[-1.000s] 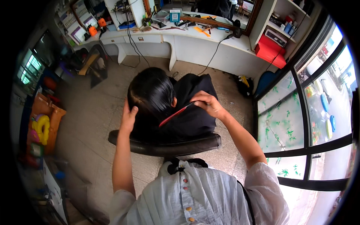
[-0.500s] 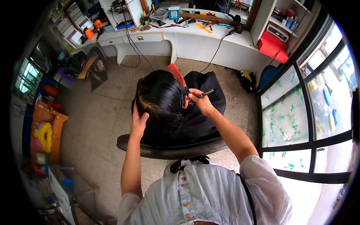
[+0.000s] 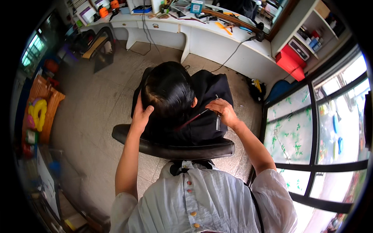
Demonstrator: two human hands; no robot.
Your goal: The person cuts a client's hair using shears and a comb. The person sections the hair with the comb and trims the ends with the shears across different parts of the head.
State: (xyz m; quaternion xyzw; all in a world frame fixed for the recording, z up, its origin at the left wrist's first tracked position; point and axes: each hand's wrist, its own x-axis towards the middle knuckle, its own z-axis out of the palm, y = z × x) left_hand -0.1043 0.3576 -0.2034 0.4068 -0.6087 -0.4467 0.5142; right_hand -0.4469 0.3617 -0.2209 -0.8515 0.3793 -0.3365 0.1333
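Observation:
A seated person with wet dark hair (image 3: 169, 91) is in front of me, draped in a black cape (image 3: 211, 87). My left hand (image 3: 140, 115) lies along the left side of the head, thumb apart from the fingers. Off the right side of the head, near the ear (image 3: 194, 102), my right hand (image 3: 223, 110) is closed around a red comb (image 3: 192, 119), seen nearly edge-on and slanting down to the left. The same hand also holds a slim silvery tool (image 3: 218, 122), whose exact kind I cannot make out. The comb is apart from the hair, over the cape.
A black chair back (image 3: 175, 149) curves between me and the seated person. Ahead runs a white counter (image 3: 248, 44) with combs, tools and cords. A red box (image 3: 289, 62) sits at the right, beside a black-framed window (image 3: 314, 167). Another chair (image 3: 103, 50) stands far left.
My right hand has moved slightly right and down, away from the ear. The comb has left the hair and swung from pointing up to pointing down-left. My left hand stays on the head.

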